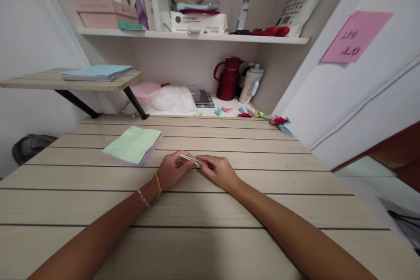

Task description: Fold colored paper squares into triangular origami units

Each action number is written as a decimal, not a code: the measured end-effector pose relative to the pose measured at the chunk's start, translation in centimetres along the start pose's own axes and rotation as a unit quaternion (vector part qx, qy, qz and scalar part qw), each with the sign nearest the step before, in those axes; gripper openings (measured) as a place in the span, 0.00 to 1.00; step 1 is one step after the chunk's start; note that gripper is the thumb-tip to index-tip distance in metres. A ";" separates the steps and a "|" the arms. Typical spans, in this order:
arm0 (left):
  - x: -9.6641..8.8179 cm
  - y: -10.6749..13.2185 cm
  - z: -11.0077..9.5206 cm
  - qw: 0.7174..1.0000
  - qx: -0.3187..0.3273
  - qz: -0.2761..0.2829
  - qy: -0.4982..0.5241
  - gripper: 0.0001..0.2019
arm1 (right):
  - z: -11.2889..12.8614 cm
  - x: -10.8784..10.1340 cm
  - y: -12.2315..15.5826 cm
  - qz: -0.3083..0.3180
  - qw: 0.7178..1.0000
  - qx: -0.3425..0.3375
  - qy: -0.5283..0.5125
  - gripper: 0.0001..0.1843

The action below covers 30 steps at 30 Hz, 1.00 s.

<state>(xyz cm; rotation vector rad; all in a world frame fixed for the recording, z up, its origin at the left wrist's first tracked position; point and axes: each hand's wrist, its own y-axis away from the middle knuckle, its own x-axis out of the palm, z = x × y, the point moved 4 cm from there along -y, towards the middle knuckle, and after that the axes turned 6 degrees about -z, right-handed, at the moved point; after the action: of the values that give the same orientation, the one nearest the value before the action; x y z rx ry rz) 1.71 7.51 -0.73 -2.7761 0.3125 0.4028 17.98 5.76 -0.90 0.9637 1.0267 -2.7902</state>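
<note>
A small folded strip of pale green paper (189, 158) lies between both hands on the wooden table (229, 210). My left hand (172, 170) pinches its left part, fingers curled closed. My right hand (218, 170) pinches the right end, fingers pressed together. Both hands rest low on the table top near its middle. A stack of coloured paper sheets (134, 144) with a green top sheet lies just to the left of my left hand.
Several small folded paper figures (259, 116) lie along the table's far edge and right corner. A red jug (229, 78) and a beige bottle (251, 84) stand at the back. A raised side shelf (65, 82) holds blue paper. A white wall with a pink note (356, 37) is on the right.
</note>
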 end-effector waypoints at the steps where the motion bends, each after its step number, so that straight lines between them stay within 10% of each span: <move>1: 0.0 0.1 -0.3 1.000 0.017 -0.005 -0.024 0.09 | 0.2 -0.1 0.1 -0.009 0.999 -0.016 0.034 0.14; 7: 0.1 0.5 -1.9 0.980 0.112 -0.036 -0.161 0.09 | 1.2 -0.2 0.5 -0.073 0.968 -0.133 0.202 0.16; 14: 0.4 0.6 -1.9 0.989 0.078 -0.029 -0.125 0.09 | 2.2 0.0 0.3 -0.067 0.943 -0.221 0.238 0.12; 25: 0.5 0.1 -0.6 0.996 0.035 -0.040 -0.066 0.14 | 0.3 -0.4 0.0 -0.102 0.994 0.048 0.007 0.10; 30: 0.1 0.0 -0.3 0.998 0.028 -0.050 0.002 0.17 | -1.9 0.3 -0.4 -0.092 0.927 0.209 -0.298 0.07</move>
<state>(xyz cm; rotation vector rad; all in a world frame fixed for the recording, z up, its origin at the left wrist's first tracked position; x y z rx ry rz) 1.91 7.34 -0.51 -2.7246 0.1833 0.3575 18.69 7.27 -2.01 -0.0289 0.4652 -3.1902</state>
